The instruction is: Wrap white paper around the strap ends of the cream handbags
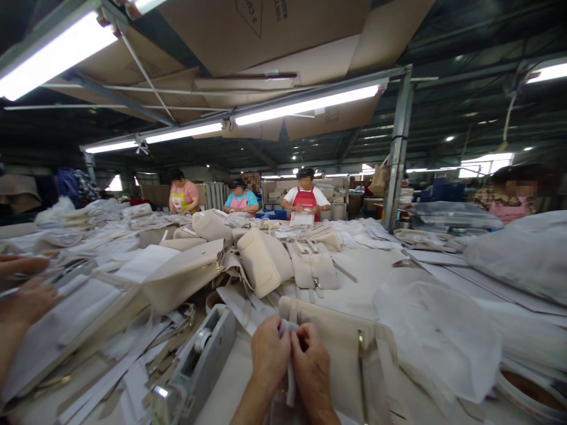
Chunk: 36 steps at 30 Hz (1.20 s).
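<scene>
Through the head camera I had both hands low in the view, thumbs almost side by side. The fingers of the left hand (271,349) and of the right hand (312,360) were curled closed, pinching a pale strip (290,383) between them, its tail hanging towards six o'clock. I judged the close grip was for control (so limp a strip would likely flop from one end). The cream bag (332,328) lay just behind the hands and round to three o'clock, flat, presumably to stay within reach, its zip (361,345) running towards me.

The dispenser (206,360) stood at nine, near the left wrist: a hard edge to avoid. Piled bags (261,265) hemmed in eleven to twelve, and plastic (438,330) spread at three, beyond the zip. Tabletop (365,264) showed at one o'clock, between the buckled bag (313,264) and the plastic; that looked the easiest side for moving. A co-worker's hands (29,301) were well apart from mine, between nine and ten.
</scene>
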Tool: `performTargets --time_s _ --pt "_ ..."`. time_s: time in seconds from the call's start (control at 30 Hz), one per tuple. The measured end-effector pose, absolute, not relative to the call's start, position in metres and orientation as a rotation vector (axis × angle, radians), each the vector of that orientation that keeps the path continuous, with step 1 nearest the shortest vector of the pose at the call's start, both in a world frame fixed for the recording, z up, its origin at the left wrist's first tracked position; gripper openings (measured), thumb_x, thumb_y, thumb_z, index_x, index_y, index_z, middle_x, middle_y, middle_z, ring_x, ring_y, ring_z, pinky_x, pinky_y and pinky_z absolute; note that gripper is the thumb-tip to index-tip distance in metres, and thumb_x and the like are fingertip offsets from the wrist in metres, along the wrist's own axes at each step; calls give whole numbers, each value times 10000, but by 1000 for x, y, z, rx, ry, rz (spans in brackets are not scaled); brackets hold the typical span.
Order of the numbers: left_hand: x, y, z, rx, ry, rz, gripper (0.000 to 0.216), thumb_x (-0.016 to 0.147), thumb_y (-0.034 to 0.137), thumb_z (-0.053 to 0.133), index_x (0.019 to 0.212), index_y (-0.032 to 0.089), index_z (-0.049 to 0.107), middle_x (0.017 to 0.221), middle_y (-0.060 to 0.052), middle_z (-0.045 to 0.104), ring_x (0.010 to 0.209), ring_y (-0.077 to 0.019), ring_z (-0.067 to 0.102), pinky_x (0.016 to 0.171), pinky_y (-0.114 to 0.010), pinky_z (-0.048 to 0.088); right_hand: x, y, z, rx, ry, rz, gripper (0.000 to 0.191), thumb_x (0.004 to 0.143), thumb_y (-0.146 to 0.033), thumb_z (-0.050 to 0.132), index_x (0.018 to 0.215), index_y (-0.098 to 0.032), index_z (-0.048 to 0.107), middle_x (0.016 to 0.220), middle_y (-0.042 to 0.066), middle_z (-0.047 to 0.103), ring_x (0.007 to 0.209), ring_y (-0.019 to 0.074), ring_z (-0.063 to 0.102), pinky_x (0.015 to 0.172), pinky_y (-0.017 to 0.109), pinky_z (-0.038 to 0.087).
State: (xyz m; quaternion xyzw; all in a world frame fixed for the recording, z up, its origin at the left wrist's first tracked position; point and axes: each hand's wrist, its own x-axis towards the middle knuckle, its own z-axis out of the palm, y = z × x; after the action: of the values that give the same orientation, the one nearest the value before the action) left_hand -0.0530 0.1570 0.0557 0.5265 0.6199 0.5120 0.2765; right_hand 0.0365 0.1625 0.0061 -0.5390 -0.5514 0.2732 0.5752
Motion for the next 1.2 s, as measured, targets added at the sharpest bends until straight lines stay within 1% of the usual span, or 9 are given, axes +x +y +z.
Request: performTargets --time_s 0.1,0.23,0.37,0.47,0.6,0.8,0.97,1.07,1.2 --pt "-60 154 64 1453 1537 1284 216 576 38 529 474 202 432 550 40 393 637 -147 342 647 -299 236 37 164 4 -1264 -1317 619 241 808 -451 507 699 -236 512 599 -36 565 584 180 575 579 260 405" --pt "-78 157 68 1319 1285 1108 70 543 135 498 518 180 544 563 10 511 633 -160 491 631 -284 364 36 166 2 -1247 -1315 570 248 823 -453 520 705 -236 508 593 -45 559 572 167 566 566 247 399" --pt "-83 161 58 1110 1141 1103 155 551 264 642 659 158 610 605 10 566 580 -133 514 610 -285 446 35 166 1 -1255 -1316 536 251 828 -455 529 711 -234 512 584 -42 575 553 163 568 554 242 404" --pt "-78 163 47 1005 1107 1162 335 506 376 788 651 162 576 580 34 550 526 -90 475 570 -243 426 35 165 2 -1264 -1323 531 262 832 -467 531 713 -235 514 583 -40 594 547 161 580 546 236 410" --pt "-72 166 38 920 1118 1204 452 444 442 861 621 167 549 536 58 522 487 -66 440 521 -208 370 36 164 2 -1265 -1334 503 255 827 -454 544 702 -234 516 568 -41 603 531 157 589 532 230 410" --pt "-72 165 35 933 1109 1117 430 497 484 847 648 138 641 525 27 551 519 -110 511 532 -228 364 35 161 2 -1261 -1376 443 197 849 -415 488 767 -244 542 645 -1 668 590 200 630 577 272 413" --pt "-67 164 35 938 1116 1071 356 553 441 807 626 148 618 471 50 493 418 -86 409 467 -230 307 38 158 9 -1262 -1395 392 153 821 -369 455 779 -248 539 698 34 668 690 246 636 655 324 422" --pt "-63 166 33 938 1110 1122 324 569 423 780 633 160 602 468 58 478 429 -93 410 467 -234 307 42 156 14 -1179 -1437 498 187 840 -365 405 800 -243 541 716 30 663 710 237 638 682 328 441" --pt "-60 170 31 967 1109 1228 373 550 480 774 627 152 614 519 29 548 507 -120 481 500 -243 341 46 158 22 -1135 -1345 688 262 883 -451 410 822 -234 542 712 20 678 698 216 655 679 307 473"
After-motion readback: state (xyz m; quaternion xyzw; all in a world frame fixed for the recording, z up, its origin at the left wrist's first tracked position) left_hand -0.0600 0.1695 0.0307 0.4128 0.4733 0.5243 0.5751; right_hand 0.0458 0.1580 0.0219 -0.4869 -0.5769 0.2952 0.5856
